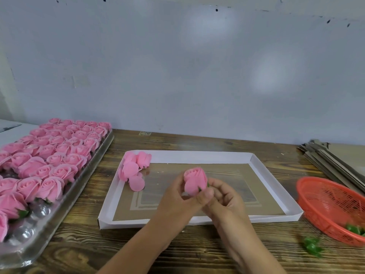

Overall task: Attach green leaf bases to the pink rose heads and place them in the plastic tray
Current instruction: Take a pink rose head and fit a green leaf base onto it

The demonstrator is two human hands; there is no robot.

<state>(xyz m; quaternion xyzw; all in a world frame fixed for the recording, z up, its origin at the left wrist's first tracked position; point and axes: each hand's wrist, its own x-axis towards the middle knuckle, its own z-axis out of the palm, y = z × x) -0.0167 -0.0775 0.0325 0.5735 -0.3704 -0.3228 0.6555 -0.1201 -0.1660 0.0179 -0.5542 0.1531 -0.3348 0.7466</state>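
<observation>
Pinching one soft pink rose head (195,180) between them, the left hand (178,196) and right hand (225,196) hold it above a shallow white cardboard box lid (276,186) on the grained wooden table (197,246). Far left: clear moulded plastic tray (59,210), rows of finished roses. Right: orange mesh basket (327,206), glossy green leaf bases (313,248) beside.

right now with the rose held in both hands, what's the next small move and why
Probably press the green leaf base fully onto the rose, then carry it left to the plastic tray. Both the left hand and right hand pinch the rose, green shows only at its underside, and empty cups remain at the tray's near end.
</observation>
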